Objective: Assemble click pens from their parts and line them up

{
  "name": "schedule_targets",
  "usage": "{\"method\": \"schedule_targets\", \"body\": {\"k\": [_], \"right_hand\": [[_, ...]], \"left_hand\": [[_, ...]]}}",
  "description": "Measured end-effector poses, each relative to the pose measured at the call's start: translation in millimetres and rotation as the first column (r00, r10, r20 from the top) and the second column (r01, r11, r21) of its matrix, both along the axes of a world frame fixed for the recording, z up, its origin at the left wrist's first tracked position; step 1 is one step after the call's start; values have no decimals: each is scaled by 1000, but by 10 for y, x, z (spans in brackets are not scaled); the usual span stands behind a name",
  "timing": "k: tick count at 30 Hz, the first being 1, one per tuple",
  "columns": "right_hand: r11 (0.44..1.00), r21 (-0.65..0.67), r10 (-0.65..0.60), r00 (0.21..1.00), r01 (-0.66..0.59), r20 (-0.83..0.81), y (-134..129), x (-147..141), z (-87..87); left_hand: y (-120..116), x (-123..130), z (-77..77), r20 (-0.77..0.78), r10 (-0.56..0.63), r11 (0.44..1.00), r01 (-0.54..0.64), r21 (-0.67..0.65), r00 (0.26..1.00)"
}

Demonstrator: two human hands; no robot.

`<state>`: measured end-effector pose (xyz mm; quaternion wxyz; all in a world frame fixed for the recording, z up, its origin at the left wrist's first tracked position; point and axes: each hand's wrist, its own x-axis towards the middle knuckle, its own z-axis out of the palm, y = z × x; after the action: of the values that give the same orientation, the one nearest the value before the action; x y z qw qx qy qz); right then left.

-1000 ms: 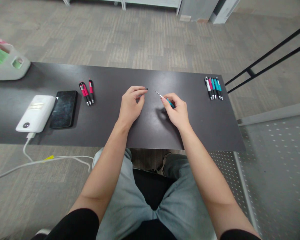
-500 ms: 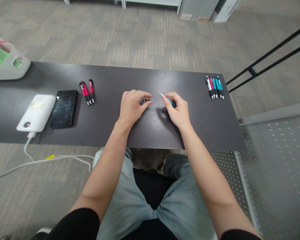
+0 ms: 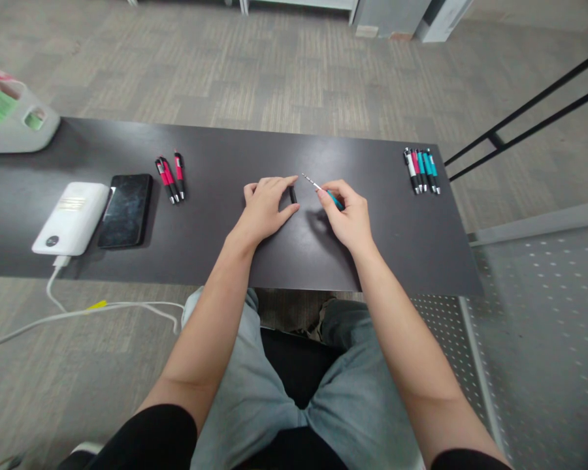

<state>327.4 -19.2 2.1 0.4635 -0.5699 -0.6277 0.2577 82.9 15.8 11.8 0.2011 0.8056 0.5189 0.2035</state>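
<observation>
My left hand (image 3: 265,207) rests low over the dark table, its thumb and forefinger spread apart. Between those two fingertips is a short black tube-shaped pen piece (image 3: 293,194); any slight contact with them is hard to make out. In my right hand (image 3: 349,210), thumb and fingers pinch the teal barrel of a pen (image 3: 334,198), partly covered by the hand. A thin white refill with a metallic tip (image 3: 311,182) sticks out of the barrel, pointing up and left towards my left hand.
Several pens (image 3: 421,171) lie side by side at the table's right end. Pink-and-black pens (image 3: 168,179) lie left of my hands, beside a black phone (image 3: 126,212) and a white power bank (image 3: 72,219) with its cable. A white basket (image 3: 42,124) stands at the far left.
My left thumb and forefinger have spread wider, and the black piece now shows upright between them instead of within the hand. My right hand has barely moved.
</observation>
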Motion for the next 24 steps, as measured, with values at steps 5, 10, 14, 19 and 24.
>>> {"method": "schedule_targets", "body": {"k": [5,10,14,19,24], "right_hand": [[1000,7,14,1000,-14,0,2,14,-7],[999,-1,34,999,-34,27,-6,23,3],[999,0,43,998,-43,47,-8,27,-8],[997,13,77,995,-78,57,-13,23,-10],[995,-30,101,991,-98,89,-28,7,39]], "left_hand": [[34,-48,6,47,24,999,-23,-39,999],[55,-94,-35,68,34,999,-31,-41,997],[44,-76,-12,98,46,999,-44,-23,994],[42,-21,107,273,32,997,-49,55,961],[42,70,164,413,35,997,-60,47,910]]}}
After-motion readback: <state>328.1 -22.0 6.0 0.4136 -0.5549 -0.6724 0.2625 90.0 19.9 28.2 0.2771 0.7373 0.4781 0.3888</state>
